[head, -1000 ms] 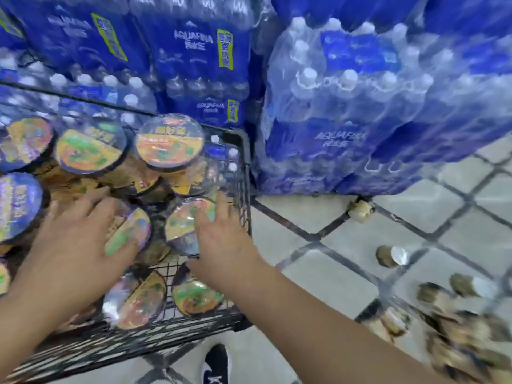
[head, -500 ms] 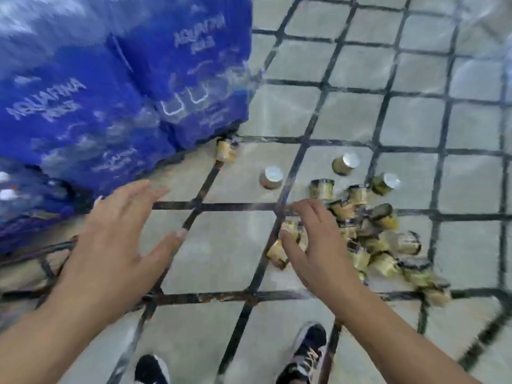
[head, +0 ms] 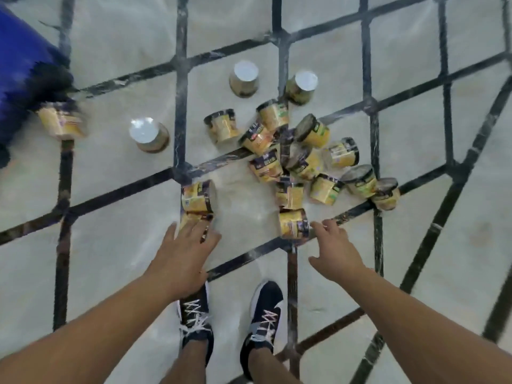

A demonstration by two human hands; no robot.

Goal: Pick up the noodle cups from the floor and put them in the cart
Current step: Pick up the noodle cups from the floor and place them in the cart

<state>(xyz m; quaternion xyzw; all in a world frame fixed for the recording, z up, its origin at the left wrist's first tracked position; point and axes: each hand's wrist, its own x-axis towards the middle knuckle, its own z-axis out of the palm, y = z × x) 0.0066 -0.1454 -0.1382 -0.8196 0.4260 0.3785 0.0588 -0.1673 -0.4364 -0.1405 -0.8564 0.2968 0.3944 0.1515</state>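
Observation:
Several yellow noodle cups [head: 304, 159] lie in a heap on the tiled floor, most on their sides. Two cups [head: 198, 196] lie apart at the heap's left. My left hand [head: 182, 253] reaches down with spread fingers over the nearer of these two, partly hiding it; whether the fingers touch the cup I cannot tell. My right hand [head: 335, 250] is open, its fingertips right beside a lone cup [head: 293, 224] at the heap's near edge. The cart is out of view.
Three cups stand upside down farther off [head: 245, 77], [head: 302, 85], [head: 148, 134], and one lies at the far left [head: 59, 121] against blue water-bottle packs [head: 25, 59]. My two dark shoes [head: 230, 309] stand just behind my hands. The floor has pale tiles with dark joints.
The view swung from the cart to the floor. Both hands left the cups in the cart and moved down toward the cups on the floor.

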